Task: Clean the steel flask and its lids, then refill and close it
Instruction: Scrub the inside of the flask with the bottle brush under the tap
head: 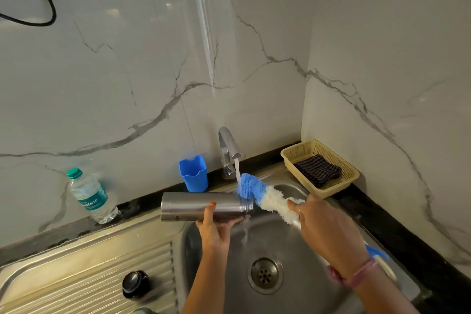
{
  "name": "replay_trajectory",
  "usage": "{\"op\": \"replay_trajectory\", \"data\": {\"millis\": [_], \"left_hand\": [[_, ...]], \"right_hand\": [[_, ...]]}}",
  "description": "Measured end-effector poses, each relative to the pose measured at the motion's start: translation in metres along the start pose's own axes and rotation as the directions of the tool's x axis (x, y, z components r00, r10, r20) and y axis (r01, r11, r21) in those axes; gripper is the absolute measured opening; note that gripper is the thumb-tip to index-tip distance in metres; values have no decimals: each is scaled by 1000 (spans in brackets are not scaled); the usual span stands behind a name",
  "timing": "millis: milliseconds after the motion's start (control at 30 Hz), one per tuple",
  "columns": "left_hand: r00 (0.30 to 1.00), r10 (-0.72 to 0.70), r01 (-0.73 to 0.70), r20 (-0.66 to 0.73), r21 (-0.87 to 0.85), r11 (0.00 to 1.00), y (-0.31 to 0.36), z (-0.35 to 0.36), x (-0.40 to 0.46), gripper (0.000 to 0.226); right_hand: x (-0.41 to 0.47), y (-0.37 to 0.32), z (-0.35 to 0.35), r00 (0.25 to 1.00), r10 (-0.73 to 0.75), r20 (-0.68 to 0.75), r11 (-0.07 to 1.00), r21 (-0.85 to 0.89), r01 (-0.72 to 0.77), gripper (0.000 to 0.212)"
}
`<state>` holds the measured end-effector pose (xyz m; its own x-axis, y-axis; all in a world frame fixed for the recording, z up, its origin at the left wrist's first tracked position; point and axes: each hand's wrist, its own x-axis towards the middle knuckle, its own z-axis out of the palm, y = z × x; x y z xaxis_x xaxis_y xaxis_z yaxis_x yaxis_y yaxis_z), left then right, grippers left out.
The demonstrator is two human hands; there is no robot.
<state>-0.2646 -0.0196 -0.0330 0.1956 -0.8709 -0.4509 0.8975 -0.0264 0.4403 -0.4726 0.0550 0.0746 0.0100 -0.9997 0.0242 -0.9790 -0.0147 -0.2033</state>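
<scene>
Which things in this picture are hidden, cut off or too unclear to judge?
- Head view: inside of the steel flask is hidden; its mouth faces sideways toward the bottle brush.
- Brush handle: mostly covered by the right hand.
- Black lid on the drainboard: details too blurred.
- Left hand: fingers behind the flask are hidden.
- Small print on the water bottle: too small.

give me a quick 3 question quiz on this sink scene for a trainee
1. True or false: the flask stands upright in the sink.
2. Which hand holds the brush? A) left B) right C) neither
3. What lies in the basket?

Key:
1. False: the left hand holds it sideways, mouth toward the running tap.
2. B: the right hand grips it, blue tip at the flask mouth.
3. A dark checked cloth.
</scene>
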Motion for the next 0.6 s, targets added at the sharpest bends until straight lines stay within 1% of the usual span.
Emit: {"op": "replay_trajectory", "data": {"millis": [133,267,367,467,533,600], "left_hand": [[1000,-9,9,-4,-26,1000,-1,4,1,82],[1000,9,-9,-30,-22,1000,-4,11,-3,91],[997,34,-35,-65,-20,999,-4,9,-2,82],[996,51,-52,-70,-2,999,1,8,-1,73],[998,44,-44,-52,-5,999,3,10,-4,74],[998,43,-43,-36,2,999,3,12,-5,81]], "right_hand": [[4,-6,-4,1000,0,12,1000,-18,0,45],[17,-14,13,999,-9,47,998,56,7,50],[13,-11,10,999,-24,41,999,34,23,51],[3,-5,-4,1000,-20,17,999,31,20,52],[4,-4,-10,1000,-6,17,1000,6,6,51],[11,-7,-7,999,-20,51,1000,-8,20,51]]}}
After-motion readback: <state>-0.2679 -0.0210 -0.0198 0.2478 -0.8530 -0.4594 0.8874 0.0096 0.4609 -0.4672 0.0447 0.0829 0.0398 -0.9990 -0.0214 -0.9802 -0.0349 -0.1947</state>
